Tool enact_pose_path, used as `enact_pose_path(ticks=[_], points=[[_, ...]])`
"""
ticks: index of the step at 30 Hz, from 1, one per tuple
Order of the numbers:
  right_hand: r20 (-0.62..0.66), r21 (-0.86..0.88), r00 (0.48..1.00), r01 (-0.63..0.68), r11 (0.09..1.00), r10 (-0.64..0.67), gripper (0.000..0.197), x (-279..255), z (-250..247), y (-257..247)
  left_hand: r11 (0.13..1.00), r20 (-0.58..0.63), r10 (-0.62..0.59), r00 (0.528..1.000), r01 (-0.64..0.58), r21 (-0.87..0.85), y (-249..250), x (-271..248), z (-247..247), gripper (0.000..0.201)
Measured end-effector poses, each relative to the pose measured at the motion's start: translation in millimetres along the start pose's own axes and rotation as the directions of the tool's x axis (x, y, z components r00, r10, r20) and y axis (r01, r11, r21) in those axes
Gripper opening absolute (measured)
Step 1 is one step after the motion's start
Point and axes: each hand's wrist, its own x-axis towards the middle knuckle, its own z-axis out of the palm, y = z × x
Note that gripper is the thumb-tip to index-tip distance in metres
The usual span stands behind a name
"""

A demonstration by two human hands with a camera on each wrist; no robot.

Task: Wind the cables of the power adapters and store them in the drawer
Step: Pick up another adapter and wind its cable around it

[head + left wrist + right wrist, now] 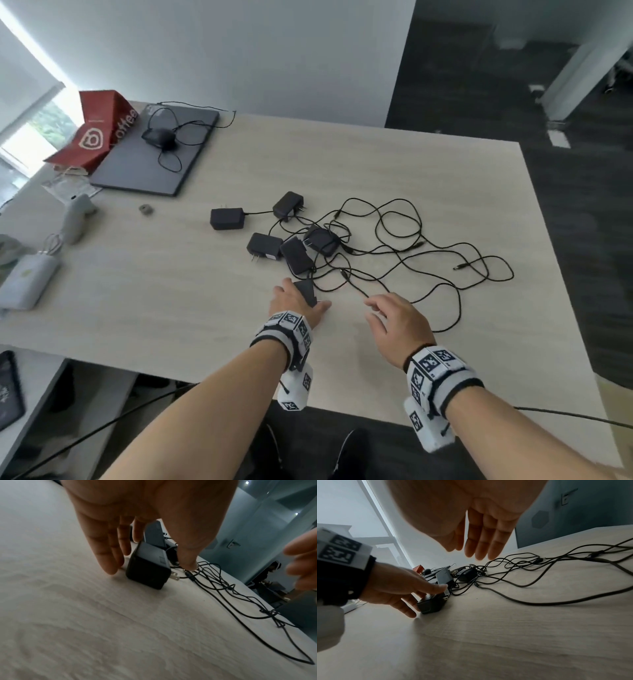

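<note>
The left hand (297, 304) is reaching over the nearest adapter (307, 291), which is sitting on the table (171, 308) close to the near edge. The fingers (104, 555) are out on one side and the thumb on the other, straight rather than curled; the wrist view is showing space between them and the black block, so it is bracketing, not gripping. The adapter's prongs (226, 577) are pointing toward the cables (428, 260).

Just to the right, the right hand (394, 322) is hovering above the table with its fingers (481, 543) loose and spread, holding nothing. A loop of cable is lying just beyond its fingertips.

Past both hands, five more adapters are lying in a loose cluster: three bunched together (297, 255), with one of them resting on its neighbours, and two further back (226, 218) near mid-table. Their cables are sprawling in a tangle toward the right side of the table, plug tips scattered among the loops.

At the far left corner, a closed laptop (150, 161) is carrying a wired mouse (159, 138), with a red paper bag (94, 133) beside it.
</note>
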Motion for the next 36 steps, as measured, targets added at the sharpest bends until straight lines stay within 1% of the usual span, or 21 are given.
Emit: enact_pose_path(ticks=[3,6,8,11,13,15,17,19,21,24,25,26,27,28,29,30,32,33,34,35,36], points=[[-0.018,0.001,1.000,-0.025,1.000,0.025,0.022,-3,-4,-1,0.999,0.054,0.035,0.998,-0.035,0.000,1,11,0,0.067],[-0.039,-0.008,0.999,-0.025,1.000,0.025,0.022,1,-13,-8,0.985,0.158,0.165,0.974,-0.155,-0.071,2,17,-14,0.067],[-0.059,-0.016,0.998,-0.019,1.000,0.018,0.025,9,-22,-18,0.957,0.177,0.283,0.943,-0.264,-0.121,5,14,-34,0.064],[-0.113,-0.018,0.994,-0.005,1.000,0.003,0.042,26,-35,-41,0.879,0.149,0.460,0.876,-0.424,-0.218,16,7,-79,0.061],[-0.188,-0.026,0.982,0.019,0.999,-0.023,0.058,40,-43,-58,0.811,0.112,0.565,0.817,-0.526,-0.256,27,2,-115,0.062],[-0.268,-0.096,0.959,0.062,0.993,-0.086,0.066,55,-55,-79,0.746,0.061,0.648,0.759,-0.617,-0.251,37,-4,-151,0.064],[-0.311,-0.152,0.944,0.063,0.986,-0.108,0.058,73,-70,-93,0.701,0.019,0.698,0.716,-0.677,-0.226,46,-9,-181,0.062],[-0.326,-0.162,0.942,0.025,0.986,-0.077,0.042,86,-90,-108,0.663,-0.031,0.719,0.694,-0.699,-0.269,52,-12,-208,0.059],[-0.336,-0.151,0.941,-0.008,0.988,-0.044,0.038,95,-109,-121,0.648,-0.068,0.712,0.699,-0.691,-0.321,55,-13,-232,0.056],[-0.278,-0.213,0.956,0.035,0.976,-0.095,0.055,100,-130,-130,0.630,-0.085,0.712,0.697,-0.688,-0.359,54,-10,-251,0.053],[-0.273,-0.150,0.955,0.076,0.986,-0.116,0.059,100,-134,-134,0.636,-0.104,0.702,0.705,-0.686,-0.354,52,-8,-254,0.051],[-0.280,-0.017,0.952,0.128,0.992,-0.127,0.062,99,-139,-140,0.649,-0.122,0.686,0.717,-0.679,-0.343,49,-5,-255,0.050],[-0.282,0.160,0.951,0.177,0.971,-0.127,0.063,98,-143,-147,0.671,-0.135,0.665,0.735,-0.667,-0.323,47,-1,-254,0.049],[-0.265,0.332,0.958,0.200,0.922,-0.112,0.063,96,-146,-156,0.699,-0.146,0.641,0.753,-0.652,-0.295,45,2,-252,0.048],[-0.238,0.452,0.966,0.203,0.869,-0.102,0.059,94,-149,-168,0.723,-0.156,0.620,0.769,-0.638,-0.265,43,3,-250,0.048],[-0.210,0.524,0.972,0.202,0.827,-0.104,0.052,92,-152,-179,0.744,-0.164,0.603,0.781,-0.625,-0.237,42,4,-247,0.048],[-0.144,0.610,0.976,0.217,0.762,-0.162,0.028,90,-158,-198,0.771,-0.189,0.562,0.805,-0.593,-0.233,42,7,-245,0.048],[-0.108,0.629,0.974,0.223,0.745,-0.200,0.016,89,-160,-207,0.781,-0.214,0.530,0.820,-0.571,-0.253,44,8,-246,0.049],[-0.080,0.630,0.970,0.227,0.743,-0.228,0.013,88,-163,-213,0.789,-0.249,0.491,0.835,-0.547,-0.278,45,11,-249,0.051],[-0.066,0.616,0.973,0.213,0.758,-0.220,0.017,89,-164,-216,0.791,-0.288,0.448,0.846,-0.525,-0.313,46,13,-255,0.052],[-0.066,0.593,0.981,0.185,0.784,-0.182,0.022,91,-165,-216,0.785,-0.334,0.401,0.853,-0.508,-0.356,46,16,-261,0.052]])
